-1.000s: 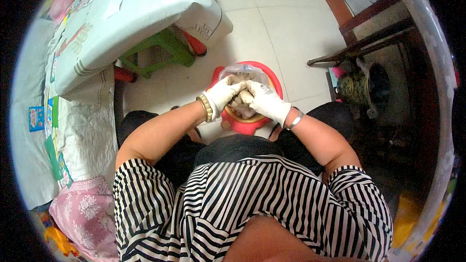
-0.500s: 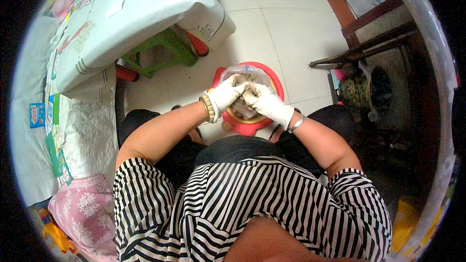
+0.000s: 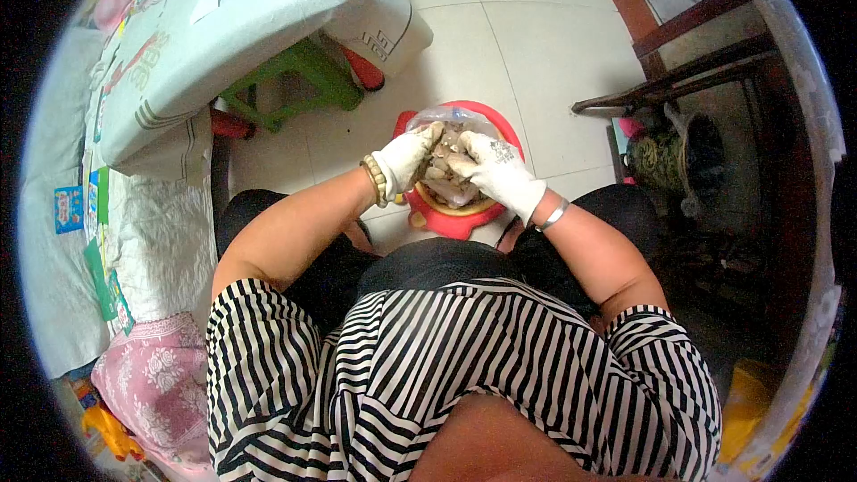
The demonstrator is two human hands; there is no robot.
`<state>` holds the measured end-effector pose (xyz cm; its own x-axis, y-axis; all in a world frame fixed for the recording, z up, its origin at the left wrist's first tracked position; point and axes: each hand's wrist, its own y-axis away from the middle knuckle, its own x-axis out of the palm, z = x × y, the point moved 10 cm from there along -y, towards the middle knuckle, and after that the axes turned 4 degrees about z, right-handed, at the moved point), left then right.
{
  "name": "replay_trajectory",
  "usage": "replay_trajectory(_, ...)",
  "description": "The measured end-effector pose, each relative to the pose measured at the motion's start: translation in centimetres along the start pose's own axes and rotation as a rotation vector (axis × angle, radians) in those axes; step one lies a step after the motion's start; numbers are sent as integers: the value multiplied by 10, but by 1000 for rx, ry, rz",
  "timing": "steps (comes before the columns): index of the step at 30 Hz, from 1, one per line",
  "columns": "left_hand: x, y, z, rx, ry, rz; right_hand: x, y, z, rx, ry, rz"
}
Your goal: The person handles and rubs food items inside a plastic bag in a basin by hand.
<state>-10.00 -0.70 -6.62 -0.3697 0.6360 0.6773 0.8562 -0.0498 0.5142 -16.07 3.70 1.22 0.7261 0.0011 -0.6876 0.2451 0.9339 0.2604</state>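
Observation:
A red, rounded stool or tub [image 3: 507, 129] stands on the floor between my knees. A clear plastic bag [image 3: 446, 114] lies open in it, filled with small grey-brown pieces [image 3: 451, 145] whose kind I cannot make out. Both hands wear white gloves with soiled fingertips. Over the bag's left side, my left hand [image 3: 409, 157] is closed, fingers curled inward; what it grips is hidden. My right hand [image 3: 502, 171] is closed at the right side, thumb and fingers pinched among the pieces. A small gap separates the two hands.
A cloth-covered table [image 3: 268, 36] stands at the upper left, with a green plastic stool [image 3: 312, 80] beneath it. Dark wooden furniture [image 3: 687, 80] and a patterned bundle [image 3: 656, 161] are on the right. A pink floral cloth [image 3: 156, 384] lies at lower left.
My hands, fingertips together before, have moved apart. The left went slightly left and the right slightly right, exposing more of the grey-brown pieces between them.

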Motion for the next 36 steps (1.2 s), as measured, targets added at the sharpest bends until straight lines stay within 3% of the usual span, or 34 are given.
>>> replay_trajectory(7,-7,-18,20,-71,35,60,14,-4,-8,-31,122,78)
replay_trajectory(9,-10,-12,15,-80,1,20,12,-4,1,-164,211,1)
replay_trajectory(13,-3,-12,21,-67,-18,35,25,-5,-3,-80,366,180)
replay_trajectory(15,-4,-18,23,-39,-114,93,22,-3,-2,-127,346,146)
replay_trajectory(18,-9,-19,28,-15,-101,126,24,-5,-10,-18,364,186)
replay_trajectory(20,-13,-19,29,-18,-121,117,19,-4,-19,153,245,178)
replay_trajectory(23,-17,-19,29,-4,-149,64,24,-6,-32,230,175,194)
replay_trajectory(29,-17,-12,14,9,-198,-37,4,-1,-22,284,-116,108)
replay_trajectory(32,-38,-25,24,-14,-138,-72,27,-11,-63,286,-357,106)
replay_trajectory(34,-41,-21,26,-50,-8,-179,33,-19,-80,241,-362,107)
replay_trajectory(36,-46,-32,32,-19,-5,-107,32,-15,-73,228,-331,148)
